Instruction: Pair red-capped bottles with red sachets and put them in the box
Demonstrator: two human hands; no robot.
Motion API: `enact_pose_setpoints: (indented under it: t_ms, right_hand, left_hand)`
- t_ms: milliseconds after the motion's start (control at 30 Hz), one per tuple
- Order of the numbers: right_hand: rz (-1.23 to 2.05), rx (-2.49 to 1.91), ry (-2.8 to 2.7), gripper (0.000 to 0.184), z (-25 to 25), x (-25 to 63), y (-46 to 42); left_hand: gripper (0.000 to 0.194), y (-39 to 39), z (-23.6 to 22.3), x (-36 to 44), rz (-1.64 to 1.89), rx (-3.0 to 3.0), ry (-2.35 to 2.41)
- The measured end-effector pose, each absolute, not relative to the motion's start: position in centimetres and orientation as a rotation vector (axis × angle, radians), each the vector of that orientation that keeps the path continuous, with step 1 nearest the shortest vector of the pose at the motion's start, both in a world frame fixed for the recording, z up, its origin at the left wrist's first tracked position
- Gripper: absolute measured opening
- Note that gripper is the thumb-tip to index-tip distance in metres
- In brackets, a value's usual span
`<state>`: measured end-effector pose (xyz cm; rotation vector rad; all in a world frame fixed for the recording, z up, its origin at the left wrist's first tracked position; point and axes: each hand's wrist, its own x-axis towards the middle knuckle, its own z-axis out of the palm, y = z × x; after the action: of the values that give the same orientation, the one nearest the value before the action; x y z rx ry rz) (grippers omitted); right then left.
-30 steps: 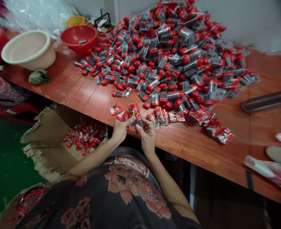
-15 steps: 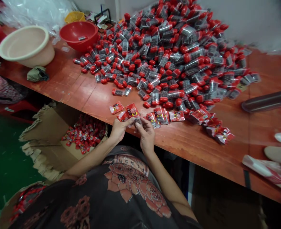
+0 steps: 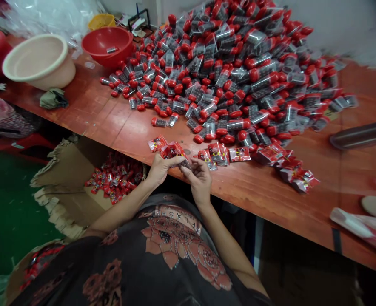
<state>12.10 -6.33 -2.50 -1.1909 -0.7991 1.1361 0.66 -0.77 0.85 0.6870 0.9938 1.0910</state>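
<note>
Over the table's front edge, my left hand (image 3: pixel 160 169) and my right hand (image 3: pixel 199 178) come together on a small dark-filled clear tube (image 3: pixel 184 162), partly hidden by the fingers. My left hand pinches it with the thumb stretched across, and my right thumb and fingertips close on its other side. Beside the left fingers lie red printed packets (image 3: pixel 172 150), and another packet (image 3: pixel 157 143) lies a little farther left. To the right of my right hand, several red and silver packets (image 3: pixel 218 153) rest on the table.
A large heap of red-capped clear tubes (image 3: pixel 213 85) covers the back of the table (image 3: pixel 111 123). Left stand a cream basin (image 3: pixel 41 76) and a red bowl (image 3: pixel 108 38). Below is a torn cardboard box (image 3: pixel 69 178) holding red packets. A long dark tube (image 3: pixel 360 135) lies right.
The raised red packet by my left hand has tipped down toward the table. Both hands stay together on the small tube, and the whole view has shifted slightly.
</note>
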Motion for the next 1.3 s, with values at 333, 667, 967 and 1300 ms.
enact_pose_setpoints:
  t_ms: [333,667,967,1300]
  right_hand:
    - [1.188,-1.227,-0.713,0.04,-2.8,12.3,-6.1]
    - [1.237,-1.155,-0.865,0.049,-4.1,12.6,-6.1]
    - [0.917,-1.35,-1.055,0.033,-4.3,14.5,-5.9]
    - [1.119,-1.285,-0.712,0.027,-4.3,16.6,-5.6]
  left_hand:
    - [0.028,-2.0,-0.3,1.9,1.097,0.595,0.958]
    - [0.029,-1.6,-0.1,1.9,1.161,0.54,0.971]
    - [0.037,-2.1,-1.2,2.4,0.96,0.515,0.964]
    - [0.035,-0.6,-1.7,3.3,0.95,0.487,0.903]
